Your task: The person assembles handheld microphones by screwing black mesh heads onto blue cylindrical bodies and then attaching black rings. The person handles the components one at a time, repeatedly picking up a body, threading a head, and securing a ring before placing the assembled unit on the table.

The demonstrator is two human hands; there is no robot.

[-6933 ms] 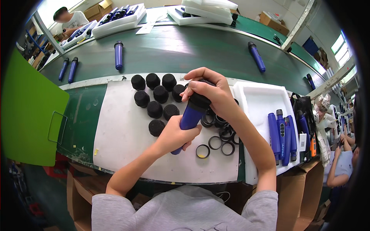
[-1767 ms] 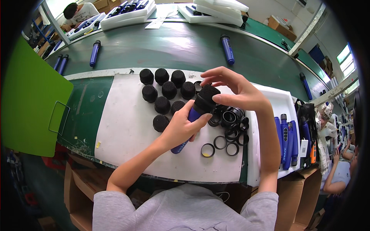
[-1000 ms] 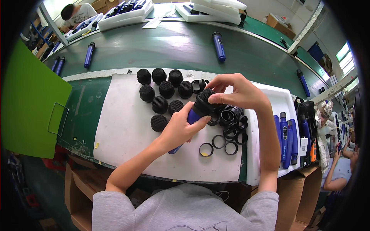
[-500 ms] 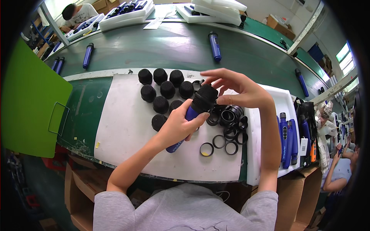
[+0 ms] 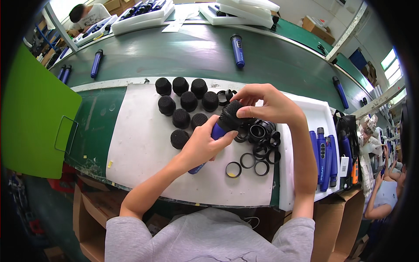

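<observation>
A blue microphone [image 5: 219,131] with a black mesh head is tilted in my left hand [image 5: 200,143], its fingers wrapped round the body just below the head. My right hand [image 5: 271,105] grips the mesh head [image 5: 231,112] from the right, thumb and fingers closed on it. Left of the microphone, several loose black mesh heads [image 5: 188,101] stand on the white work sheet [image 5: 139,144]. Black rings [image 5: 261,144] lie heaped below my right hand, and a few lie singly nearer to me. My left hand hides part of the microphone body.
At right, a white foam tray [image 5: 286,183] holds several blue microphone bodies [image 5: 322,160]. Beyond the sheet runs a green conveyor belt [image 5: 166,52] carrying microphones [image 5: 238,51]. A bright green panel [image 5: 39,113] stands at left. Other people work at far left and far right.
My right hand has come down and its fingers have closed on the mesh head. The head has dipped slightly. Microphones on the belt have shifted a little to the left.
</observation>
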